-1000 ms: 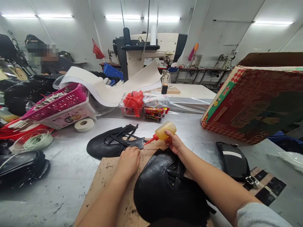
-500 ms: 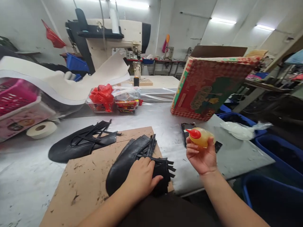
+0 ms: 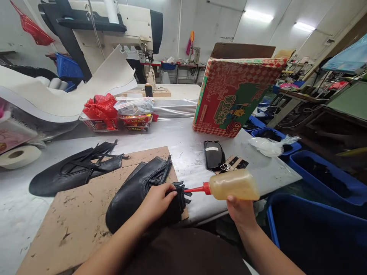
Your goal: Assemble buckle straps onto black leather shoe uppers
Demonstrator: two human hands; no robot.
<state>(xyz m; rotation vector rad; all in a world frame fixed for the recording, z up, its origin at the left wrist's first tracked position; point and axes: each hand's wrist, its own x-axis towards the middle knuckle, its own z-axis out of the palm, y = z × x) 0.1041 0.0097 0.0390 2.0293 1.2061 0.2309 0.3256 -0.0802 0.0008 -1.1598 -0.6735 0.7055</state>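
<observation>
My left hand (image 3: 159, 198) rests on a black leather shoe upper (image 3: 129, 200), thumb and fingers closed on its edge near the loose strap ends. That upper lies on a brown cardboard sheet (image 3: 86, 206). My right hand (image 3: 242, 210) grips a squeeze bottle (image 3: 233, 185) of yellowish liquid with a red nozzle. The bottle lies nearly level, and its nozzle tip points left at the strap ends, at or very close to them. A second black shoe upper (image 3: 63, 173) with crossed straps lies to the left, partly over the cardboard.
Black pieces with buckles (image 3: 225, 167) lie beyond the bottle. A red and green carton (image 3: 229, 99) stands at the back right, near a knotted plastic bag (image 3: 269, 147). Blue bins (image 3: 329, 175) line the right side. A tape roll (image 3: 20, 156) and sewing machine (image 3: 114, 30) are leftward.
My right hand has brought the bottle down and left, turning it level with its nozzle at the straps. My left hand has shifted to pinch the upper's edge. The view has swung right.
</observation>
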